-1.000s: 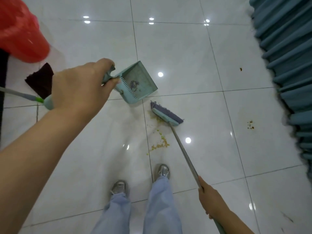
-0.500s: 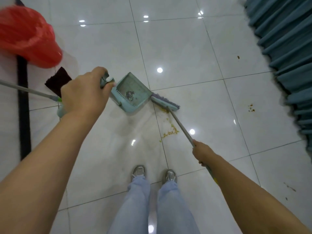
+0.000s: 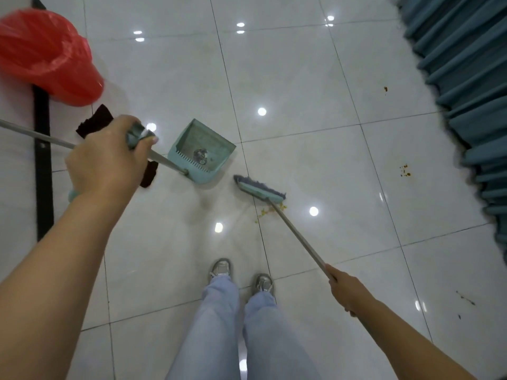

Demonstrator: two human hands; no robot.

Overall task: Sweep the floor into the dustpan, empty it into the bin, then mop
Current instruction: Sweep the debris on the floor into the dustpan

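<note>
My left hand (image 3: 107, 163) grips the top of the long handle of a teal dustpan (image 3: 203, 152), whose pan rests on the white tile floor with a little grey debris inside. My right hand (image 3: 347, 290) holds the grey pole of a broom; its teal and purple broom head (image 3: 259, 189) sits on the floor just right of the pan. Yellow crumbs (image 3: 270, 211) lie right behind the broom head. A bin lined with a red bag (image 3: 46, 56) stands at the upper left. A mop pole (image 3: 33, 134) crosses the left edge toward a dark mop head (image 3: 94, 120).
Teal curtains (image 3: 466, 91) hang along the right side. More brown crumbs (image 3: 404, 170) lie near the curtains, and dark specks (image 3: 465, 297) at lower right. A black strip (image 3: 42, 160) runs along the floor at left. My feet (image 3: 241, 272) stand behind the broom.
The broom head has pulled back from the dustpan's mouth, toward me and to the right, to the yellow crumbs. The dustpan's mouth has turned more to the right. The view has shifted.
</note>
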